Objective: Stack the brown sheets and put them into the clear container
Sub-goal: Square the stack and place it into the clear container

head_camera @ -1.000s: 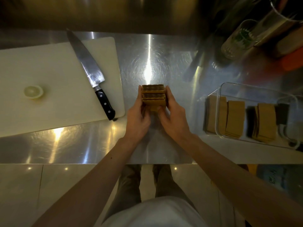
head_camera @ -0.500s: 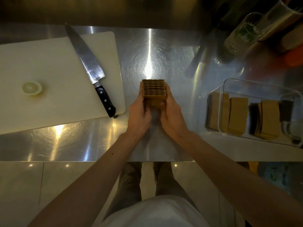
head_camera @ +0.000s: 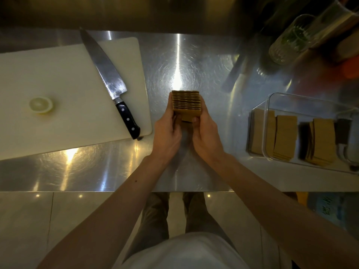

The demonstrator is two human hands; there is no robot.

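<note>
A stack of brown sheets [head_camera: 186, 102] stands on edge over the steel counter, its layered edges facing up. My left hand [head_camera: 167, 133] presses its left side and my right hand [head_camera: 206, 135] presses its right side, thumbs against the near face. The clear container [head_camera: 310, 105] sits at the right of the counter. It holds upright bundles of brown sheets [head_camera: 285, 138] and a darker bundle further right.
A white cutting board [head_camera: 64, 94] lies at the left with a chef's knife [head_camera: 110, 82] across its right part and a pale round slice [head_camera: 40, 104]. Glass jars [head_camera: 291, 39] and dark items crowd the back right corner. The counter's front edge [head_camera: 116, 191] runs below my wrists.
The two offset halves of the stack have been pushed together into one even block. Both hands slid slightly toward me along its sides and keep hold.
</note>
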